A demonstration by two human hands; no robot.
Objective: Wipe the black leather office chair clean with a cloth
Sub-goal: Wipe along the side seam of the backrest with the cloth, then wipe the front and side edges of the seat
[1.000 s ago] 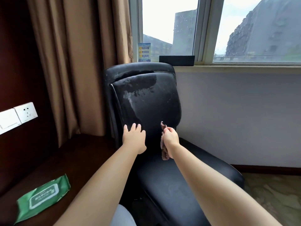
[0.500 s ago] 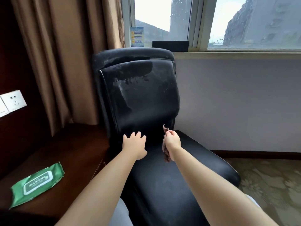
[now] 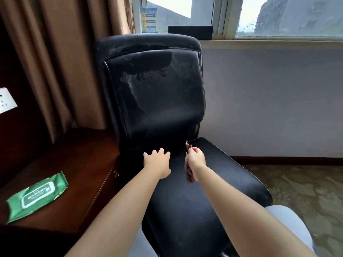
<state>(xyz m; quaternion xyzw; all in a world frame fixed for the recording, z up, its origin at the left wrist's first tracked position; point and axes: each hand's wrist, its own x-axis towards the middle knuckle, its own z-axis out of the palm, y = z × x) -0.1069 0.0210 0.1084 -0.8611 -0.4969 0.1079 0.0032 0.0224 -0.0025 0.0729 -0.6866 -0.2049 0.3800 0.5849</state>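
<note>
A green pack of wipes [image 3: 37, 196] lies on the dark wood table [image 3: 78, 175]. The left hand [image 3: 157, 162], fingers spread wide, has slid down the black leather office chair [image 3: 157, 93] to its seat. The right hand [image 3: 196, 158] pinches a small brown cloth [image 3: 189, 175] just beside it. The seat probably gets wiped next.

A green wipes pack [image 3: 37, 196] lies on a dark wooden desk [image 3: 78, 175]. Brown curtains [image 3: 61, 58] hang beside a window [image 3: 278, 15]. A white socket [image 3: 5, 100] is on the wall.
</note>
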